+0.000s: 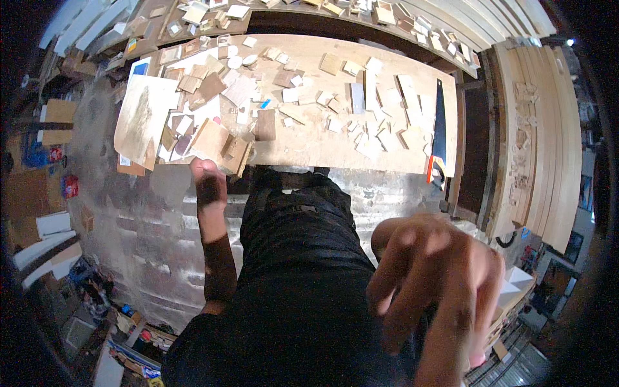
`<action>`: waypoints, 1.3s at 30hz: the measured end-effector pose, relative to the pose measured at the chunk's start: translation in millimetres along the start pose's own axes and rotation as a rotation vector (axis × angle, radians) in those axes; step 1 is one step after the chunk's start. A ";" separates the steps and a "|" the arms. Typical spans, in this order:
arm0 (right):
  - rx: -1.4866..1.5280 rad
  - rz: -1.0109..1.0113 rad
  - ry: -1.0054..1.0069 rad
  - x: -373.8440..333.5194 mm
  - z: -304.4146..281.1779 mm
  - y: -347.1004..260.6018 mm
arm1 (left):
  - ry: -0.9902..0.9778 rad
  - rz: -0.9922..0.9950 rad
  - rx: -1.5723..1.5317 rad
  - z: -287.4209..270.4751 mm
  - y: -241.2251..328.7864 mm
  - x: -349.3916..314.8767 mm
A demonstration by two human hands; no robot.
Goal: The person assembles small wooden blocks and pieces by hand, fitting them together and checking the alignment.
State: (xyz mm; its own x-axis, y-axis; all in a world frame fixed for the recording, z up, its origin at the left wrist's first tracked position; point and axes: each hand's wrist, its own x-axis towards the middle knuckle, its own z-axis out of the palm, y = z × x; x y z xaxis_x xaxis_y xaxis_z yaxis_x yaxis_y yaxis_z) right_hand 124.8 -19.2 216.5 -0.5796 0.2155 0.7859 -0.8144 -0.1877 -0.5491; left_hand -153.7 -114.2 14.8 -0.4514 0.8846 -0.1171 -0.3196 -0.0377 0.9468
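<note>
My left forearm (214, 227) stretches ahead, left hand (209, 182) at its end; my right hand (445, 267) hangs blurred in the foreground, fingers (416, 284) bent.

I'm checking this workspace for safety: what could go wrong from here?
The handsaw lies with its handle at the workbench's near edge; a bump could knock it off. The boxy wooden piece beside the left hand sits at that edge too and might drop if unsupported. Loose wood scraps could get swept off.
</note>
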 end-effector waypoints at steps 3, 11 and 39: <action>0.065 0.000 -0.113 42.3 7.7 25.5 | -0.054 -0.046 -0.027 -16.5 -0.2 16.2; -0.239 -0.085 -0.009 22.8 7.7 42.4 | -0.067 -0.061 -0.002 -56.8 17.8 28.7; -1.648 -0.189 0.779 -94.0 26.2 -79.6 | 0.037 -0.175 0.040 -11.1 0.7 53.8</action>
State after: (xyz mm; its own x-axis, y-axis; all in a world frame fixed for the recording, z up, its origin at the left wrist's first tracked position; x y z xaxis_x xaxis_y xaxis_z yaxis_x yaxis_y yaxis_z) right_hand 244.9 -49.6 193.7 0.0239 0.5543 0.8320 0.2195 0.8090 -0.5453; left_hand -187.4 -71.8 5.9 -0.4221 0.8584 -0.2915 -0.3632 0.1345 0.9220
